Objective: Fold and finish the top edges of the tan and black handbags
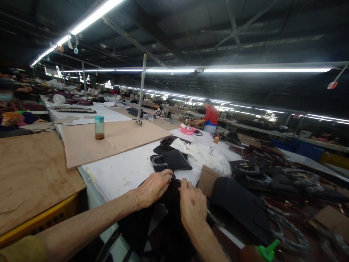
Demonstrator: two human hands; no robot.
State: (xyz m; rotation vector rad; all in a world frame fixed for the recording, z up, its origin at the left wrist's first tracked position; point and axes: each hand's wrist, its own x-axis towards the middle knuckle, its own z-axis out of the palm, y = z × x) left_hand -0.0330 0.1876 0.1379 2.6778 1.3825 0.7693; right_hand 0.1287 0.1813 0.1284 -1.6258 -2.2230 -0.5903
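Observation:
My left hand (154, 187) is closed on the upper edge of a black bag piece (170, 198), fingers bent over it. On the other side of the same edge, my right hand (193, 203) grips it between thumb and fingers. The lower part of the piece hangs in shadow near my body and is hard to make out. Just beyond my hands lies a black handbag (174, 160) with a plastic-wrapped handle. Close to my right hand are a black panel (237, 203) and a brown cardboard piece (208, 180).
Black bags with wrapped handles (259, 178) pile up at right. A green-capped bottle (268, 251) stands at lower right. A white plastic bag (209, 158) lies ahead. At left, a teal-lidded bottle (99, 128) stands on a tan board (120, 142). A person in red (210, 116) works farther back.

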